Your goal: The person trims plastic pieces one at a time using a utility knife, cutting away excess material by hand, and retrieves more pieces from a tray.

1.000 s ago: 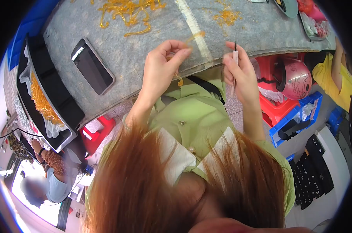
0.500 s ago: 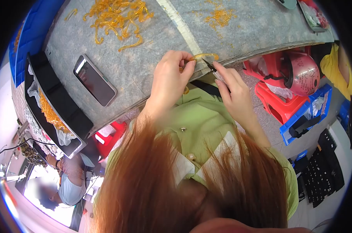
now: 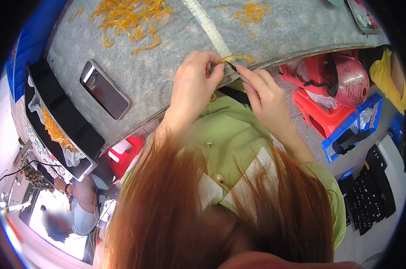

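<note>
At the near edge of the table, my left hand (image 3: 195, 80) pinches a translucent amber, curved plastic piece (image 3: 239, 57). One end of that piece sticks out to the right past my fingertips. My right hand (image 3: 266, 94) is closed on a slim craft knife (image 3: 231, 67) with a dark tip, its handle mostly hidden by the fingers. The knife's tip lies against or very near the amber piece, beside my left fingertips; exact contact is too small to tell. A heap of similar amber pieces (image 3: 130, 18) lies farther back on the table.
Small amber scraps (image 3: 253, 13) lie on the grey-covered table (image 3: 180, 36) near a pale tape strip (image 3: 207, 27). A phone (image 3: 105, 89) and a black tray (image 3: 64, 107) are at left. Red stools (image 3: 317, 112), a pink helmet (image 3: 350, 80) and a blue crate (image 3: 353, 127) stand right. Another person (image 3: 79, 215) sits lower left.
The knife tip has moved up and left, closer to my left fingertips and the amber piece. My right hand has shifted slightly with it, and the whole view has moved a little.
</note>
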Action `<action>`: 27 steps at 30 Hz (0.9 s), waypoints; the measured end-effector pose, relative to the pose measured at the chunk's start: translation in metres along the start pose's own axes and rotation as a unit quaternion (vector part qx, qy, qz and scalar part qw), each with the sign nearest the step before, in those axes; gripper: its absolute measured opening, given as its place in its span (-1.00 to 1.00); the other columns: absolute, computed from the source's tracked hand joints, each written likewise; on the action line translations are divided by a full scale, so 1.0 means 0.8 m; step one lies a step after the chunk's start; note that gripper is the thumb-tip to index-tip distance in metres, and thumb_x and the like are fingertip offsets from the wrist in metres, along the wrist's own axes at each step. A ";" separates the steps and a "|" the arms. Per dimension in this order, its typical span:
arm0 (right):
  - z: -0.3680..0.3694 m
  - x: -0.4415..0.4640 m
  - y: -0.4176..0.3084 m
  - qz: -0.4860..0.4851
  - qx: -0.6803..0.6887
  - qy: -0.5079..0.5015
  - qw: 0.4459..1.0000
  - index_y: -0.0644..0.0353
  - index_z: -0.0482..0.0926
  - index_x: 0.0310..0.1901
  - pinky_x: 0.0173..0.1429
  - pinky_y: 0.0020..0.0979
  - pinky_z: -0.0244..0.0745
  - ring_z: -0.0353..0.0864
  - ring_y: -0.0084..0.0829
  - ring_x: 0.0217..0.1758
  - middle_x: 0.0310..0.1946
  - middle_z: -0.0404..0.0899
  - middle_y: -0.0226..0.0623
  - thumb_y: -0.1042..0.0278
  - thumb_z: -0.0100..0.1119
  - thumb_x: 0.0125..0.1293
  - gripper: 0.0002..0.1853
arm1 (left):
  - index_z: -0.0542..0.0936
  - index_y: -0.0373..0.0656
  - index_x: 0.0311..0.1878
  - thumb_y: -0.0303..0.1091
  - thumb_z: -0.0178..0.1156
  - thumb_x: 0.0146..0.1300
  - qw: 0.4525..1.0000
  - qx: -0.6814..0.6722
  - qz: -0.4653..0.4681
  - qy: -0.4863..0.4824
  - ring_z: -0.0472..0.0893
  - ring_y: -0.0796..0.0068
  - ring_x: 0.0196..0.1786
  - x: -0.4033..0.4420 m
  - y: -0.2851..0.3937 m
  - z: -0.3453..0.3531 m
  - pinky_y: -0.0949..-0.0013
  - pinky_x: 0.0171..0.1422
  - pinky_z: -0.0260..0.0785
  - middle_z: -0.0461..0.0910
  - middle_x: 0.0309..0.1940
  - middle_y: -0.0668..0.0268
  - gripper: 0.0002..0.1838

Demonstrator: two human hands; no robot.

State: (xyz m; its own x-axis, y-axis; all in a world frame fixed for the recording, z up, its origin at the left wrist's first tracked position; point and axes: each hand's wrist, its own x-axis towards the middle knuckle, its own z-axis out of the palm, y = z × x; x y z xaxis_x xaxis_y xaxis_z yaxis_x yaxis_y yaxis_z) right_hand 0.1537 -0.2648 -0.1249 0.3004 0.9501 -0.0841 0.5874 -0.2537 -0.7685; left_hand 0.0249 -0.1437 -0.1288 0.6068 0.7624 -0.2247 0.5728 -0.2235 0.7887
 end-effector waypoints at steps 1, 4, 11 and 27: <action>0.001 0.000 0.000 -0.007 -0.002 0.006 1.000 0.12 0.48 0.04 -0.34 -0.21 0.48 0.57 -0.14 -0.36 -0.31 0.50 -0.25 0.52 0.07 0.17 -0.65 | 0.58 -0.29 -0.26 -0.41 0.24 0.10 1.000 -0.001 0.002 0.000 0.39 0.54 -0.45 0.000 -0.001 0.000 0.47 -0.34 0.32 0.44 -0.48 0.31 -0.83; 0.001 0.001 0.001 -0.005 0.003 0.001 1.000 0.12 0.48 0.04 -0.33 -0.21 0.48 0.57 -0.14 -0.35 -0.30 0.50 -0.25 0.51 0.07 0.18 -0.65 | 0.58 -0.29 -0.26 -0.41 0.24 0.11 1.000 0.005 0.009 -0.003 0.40 0.55 -0.45 0.000 -0.003 0.000 0.47 -0.34 0.33 0.45 -0.47 0.30 -0.83; 0.000 -0.002 -0.008 -0.012 -0.081 -0.006 0.997 0.11 0.49 0.05 -0.38 -0.25 0.47 0.57 -0.20 -0.40 -0.31 0.48 -0.27 0.56 0.06 0.14 -0.61 | 0.58 -0.28 -0.26 -0.44 0.22 0.12 1.000 0.003 0.022 0.002 0.44 0.53 -0.44 -0.001 -0.003 0.001 0.48 -0.32 0.36 0.48 -0.45 0.29 -0.85; 0.013 -0.011 -0.016 0.008 -0.144 0.006 0.990 0.09 0.50 0.07 -0.37 -0.26 0.46 0.55 -0.20 -0.40 -0.31 0.48 -0.29 0.60 0.08 0.14 -0.58 | 0.58 -0.26 -0.33 -0.46 0.23 0.08 0.999 -0.015 0.035 0.033 0.44 0.46 -0.46 -0.004 -0.004 0.005 0.41 -0.35 0.35 0.47 -0.52 0.28 -0.90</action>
State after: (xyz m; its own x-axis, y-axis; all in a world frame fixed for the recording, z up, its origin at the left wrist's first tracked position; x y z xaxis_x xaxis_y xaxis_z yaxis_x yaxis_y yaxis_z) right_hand 0.1361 -0.2685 -0.1208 0.3188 0.9440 -0.0851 0.7722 -0.3108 -0.5541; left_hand 0.0234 -0.1479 -0.1329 0.6069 0.7838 -0.1319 0.5126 -0.2592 0.8186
